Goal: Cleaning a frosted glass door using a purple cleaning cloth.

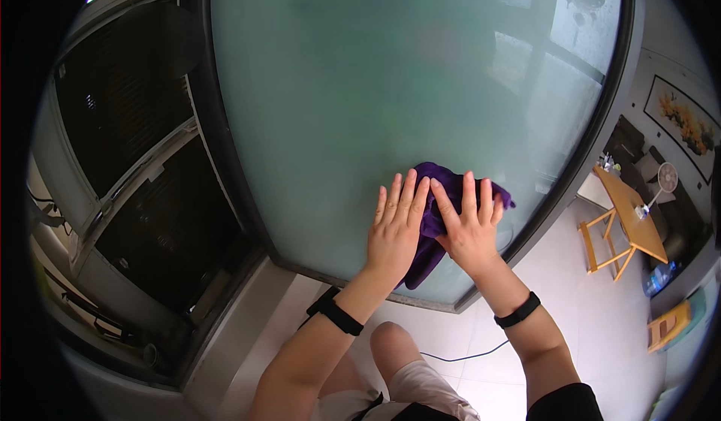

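Note:
A purple cloth [434, 224] lies pressed against a frosted glass door panel [349, 117] with a dark frame. My left hand [397, 224] is flat with its fingers up, its right side over the cloth's left edge and the rest on the glass. My right hand [472, 218] has its fingers spread over the cloth, which sticks out above and to the right of them. The cloth's lower end hangs between my two wrists. Each wrist wears a black band.
Dark window panes [141, 72] in a metal frame stand at the left. At the right are a folding wooden table [631, 212] with a small white fan [667, 177], a dark sofa and a framed picture [684, 117]. A cable [467, 358] runs over the pale tiled floor.

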The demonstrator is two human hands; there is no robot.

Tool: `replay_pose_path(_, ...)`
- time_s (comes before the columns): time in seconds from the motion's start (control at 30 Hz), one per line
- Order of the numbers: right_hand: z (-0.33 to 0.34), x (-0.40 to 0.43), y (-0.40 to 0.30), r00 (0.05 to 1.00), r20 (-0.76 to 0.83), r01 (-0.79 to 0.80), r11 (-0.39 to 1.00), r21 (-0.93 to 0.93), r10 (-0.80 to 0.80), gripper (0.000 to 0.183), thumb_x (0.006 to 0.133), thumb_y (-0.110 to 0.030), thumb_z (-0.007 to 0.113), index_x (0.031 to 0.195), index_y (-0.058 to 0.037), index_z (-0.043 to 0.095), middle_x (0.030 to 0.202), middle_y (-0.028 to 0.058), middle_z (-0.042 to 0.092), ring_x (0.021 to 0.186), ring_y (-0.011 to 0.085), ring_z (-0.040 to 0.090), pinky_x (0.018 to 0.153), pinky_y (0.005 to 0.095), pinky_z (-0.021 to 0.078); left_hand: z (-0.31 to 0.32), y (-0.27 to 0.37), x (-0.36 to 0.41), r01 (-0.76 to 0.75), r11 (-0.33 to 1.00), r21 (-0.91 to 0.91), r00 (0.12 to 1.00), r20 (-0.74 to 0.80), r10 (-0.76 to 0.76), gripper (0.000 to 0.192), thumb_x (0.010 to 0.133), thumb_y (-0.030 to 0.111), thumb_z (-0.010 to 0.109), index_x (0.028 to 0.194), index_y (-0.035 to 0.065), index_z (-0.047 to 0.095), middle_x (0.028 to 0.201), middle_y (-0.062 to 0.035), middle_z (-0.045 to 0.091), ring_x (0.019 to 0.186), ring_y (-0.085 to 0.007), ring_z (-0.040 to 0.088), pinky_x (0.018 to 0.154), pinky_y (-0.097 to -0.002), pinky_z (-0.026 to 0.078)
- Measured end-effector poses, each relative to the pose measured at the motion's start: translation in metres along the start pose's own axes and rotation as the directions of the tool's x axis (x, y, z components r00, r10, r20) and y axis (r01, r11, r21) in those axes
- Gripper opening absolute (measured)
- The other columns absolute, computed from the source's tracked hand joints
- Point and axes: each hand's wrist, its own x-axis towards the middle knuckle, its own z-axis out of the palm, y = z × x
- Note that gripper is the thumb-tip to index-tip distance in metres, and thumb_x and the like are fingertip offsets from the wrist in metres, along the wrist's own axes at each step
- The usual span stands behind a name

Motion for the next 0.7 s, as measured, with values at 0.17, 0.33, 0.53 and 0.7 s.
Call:
replay_pose_path(0.17,0.005,0.004,0.005,0.984,0.179,-0.044,0.990,0.132,0.020,0.104,0.061,-0.034,0.087,0.152,-0.0290,0.037,0.158,0.0310,0.020,0.143,0.0543,0.022,0.112,0.0686,0.0224,0.006,0.005,-0.004,0.008,0.998,-0.064,1.000,-0.017,-0.009,0.077,0.083,-0.002,0.059,0.153,0.0038,0.030,0.160,-0.0195,0.027,0.147,-0.0365,0.028,0.121,-0.0509,0.022)
replay_pose_path(0.33,0.036,0.008,-0.010,0.999,0.015,0.035,0.987,0.159,-0.038,0.089,0.074,-0.028,0.078,0.152,-0.0245,0.036,0.157,0.0307,0.022,0.142,0.0546,0.025,0.110,0.0681,0.0259,0.005,0.001,-0.016,0.058,0.987,-0.152,0.997,-0.047,-0.066,0.073,0.086,0.007,0.060,0.153,0.0013,0.030,0.158,-0.0230,0.027,0.146,-0.0382,0.029,0.120,-0.0501,0.023)
replay_pose_path(0.53,0.047,0.030,-0.044,0.998,-0.025,0.054,0.985,0.163,-0.050,0.076,0.084,-0.026,0.068,0.153,-0.0217,0.036,0.157,0.0299,0.024,0.142,0.0534,0.026,0.111,0.0662,0.0268,-0.005,-0.023,-0.025,0.130,0.987,-0.099,0.989,-0.060,-0.136,0.075,0.085,0.009,0.060,0.152,-0.0018,0.028,0.158,-0.0254,0.025,0.146,-0.0411,0.027,0.121,-0.0512,0.022)
replay_pose_path(0.7,0.051,0.062,-0.087,0.995,-0.045,0.095,0.981,0.168,-0.088,0.072,0.088,-0.028,0.065,0.153,-0.0202,0.036,0.157,0.0289,0.026,0.142,0.0509,0.028,0.112,0.0636,0.0281,-0.021,-0.052,-0.042,0.211,0.977,0.033,0.976,-0.056,-0.209,0.065,0.090,0.005,0.053,0.151,-0.0025,0.032,0.157,-0.0239,0.030,0.146,-0.0384,0.029,0.121,-0.0502,0.022)
